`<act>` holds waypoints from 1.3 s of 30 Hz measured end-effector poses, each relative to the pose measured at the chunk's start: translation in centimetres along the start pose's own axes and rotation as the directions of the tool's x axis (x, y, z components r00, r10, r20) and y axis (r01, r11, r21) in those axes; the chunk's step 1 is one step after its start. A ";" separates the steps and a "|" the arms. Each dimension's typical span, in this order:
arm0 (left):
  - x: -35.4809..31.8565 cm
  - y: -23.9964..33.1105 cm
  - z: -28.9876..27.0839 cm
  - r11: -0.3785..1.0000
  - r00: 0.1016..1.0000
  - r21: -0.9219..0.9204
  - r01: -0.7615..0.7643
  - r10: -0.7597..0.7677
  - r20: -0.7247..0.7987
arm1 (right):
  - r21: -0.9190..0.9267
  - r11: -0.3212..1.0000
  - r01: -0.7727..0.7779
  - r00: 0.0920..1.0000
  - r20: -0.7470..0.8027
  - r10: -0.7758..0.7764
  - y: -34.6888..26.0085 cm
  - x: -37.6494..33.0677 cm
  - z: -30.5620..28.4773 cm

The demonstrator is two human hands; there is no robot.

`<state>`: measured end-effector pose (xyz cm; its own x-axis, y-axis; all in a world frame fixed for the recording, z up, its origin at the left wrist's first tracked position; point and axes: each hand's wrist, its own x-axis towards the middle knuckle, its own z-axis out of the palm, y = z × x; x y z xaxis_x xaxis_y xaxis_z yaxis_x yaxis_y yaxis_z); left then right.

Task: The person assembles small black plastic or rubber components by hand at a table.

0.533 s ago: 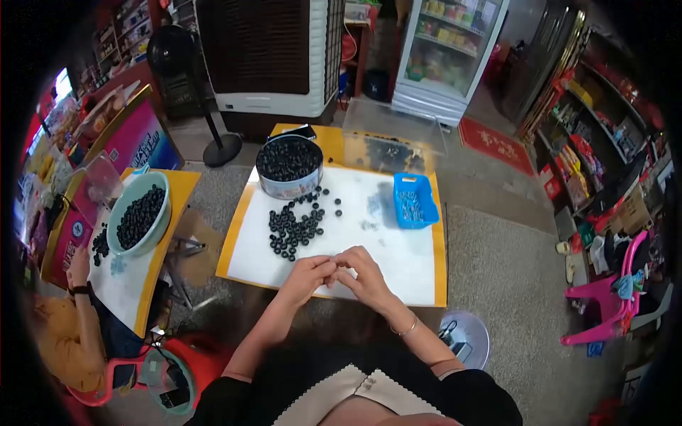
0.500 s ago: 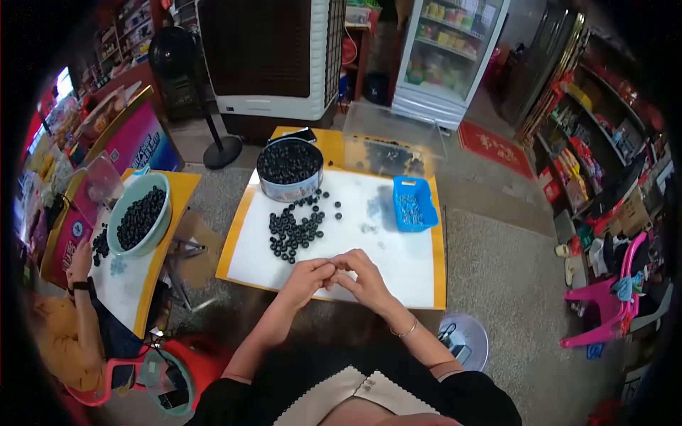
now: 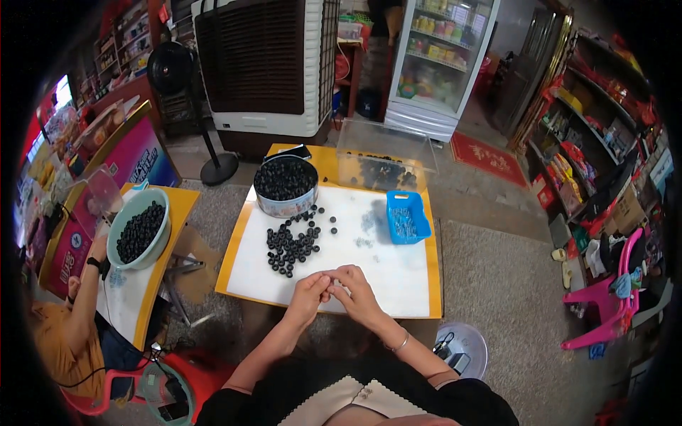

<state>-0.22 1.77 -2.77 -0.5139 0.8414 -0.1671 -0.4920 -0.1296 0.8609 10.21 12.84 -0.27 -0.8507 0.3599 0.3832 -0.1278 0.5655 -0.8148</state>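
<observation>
My left hand (image 3: 310, 294) and my right hand (image 3: 355, 291) meet over the front edge of the white-topped table (image 3: 353, 273). Fingertips of both are pinched together, and whatever is between them is hidden or too small to make out. Just beyond lies a loose spread of small black ring-shaped pieces (image 3: 293, 245). Behind these stands a round tin (image 3: 286, 206) heaped with the same black pieces. A blue plastic basket (image 3: 409, 234) to the right holds small clear bits, and a few more clear bits (image 3: 364, 243) lie on the white sheet.
A clear plastic box (image 3: 387, 142) with black pieces stands at the table's back, near a dark phone (image 3: 295, 152). At left, a co-worker's arm (image 3: 87, 284) reaches over another table beside a green basin (image 3: 168, 226) of black pieces. A whitish tub (image 3: 474, 341) sits on the floor at right.
My view has shifted slightly, so the table sits lower in the picture. My hands remain pinched together near the front edge. The co-worker's arm has moved towards the green basin.
</observation>
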 end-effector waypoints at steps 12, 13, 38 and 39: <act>1.1 -0.1 0.4 0.989 0.996 -0.142 0.043 -0.032 0.080 | -0.027 0.999 0.016 0.983 -0.181 -0.021 2.0 1.5 -2.3; 1.4 -0.3 0.2 0.997 0.998 -0.058 0.058 -0.055 0.042 | 0.035 0.998 -0.053 0.976 -0.210 0.059 2.5 1.8 -2.7; 2.6 -2.4 -2.8 0.995 0.996 0.025 0.093 -0.093 0.001 | -0.424 0.899 0.110 0.988 -0.050 -0.144 8.9 17.2 -7.2; 2.5 -2.5 -2.9 0.995 0.995 0.020 0.100 -0.100 0.007 | -0.359 0.931 0.066 0.997 0.067 -0.045 8.2 15.6 -5.1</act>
<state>-2.37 2.66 -6.72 -0.4572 0.8539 -0.2486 -0.5264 -0.0345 0.8495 -1.51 26.90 1.26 -0.8765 0.2832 0.3893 0.0075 0.8167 -0.5770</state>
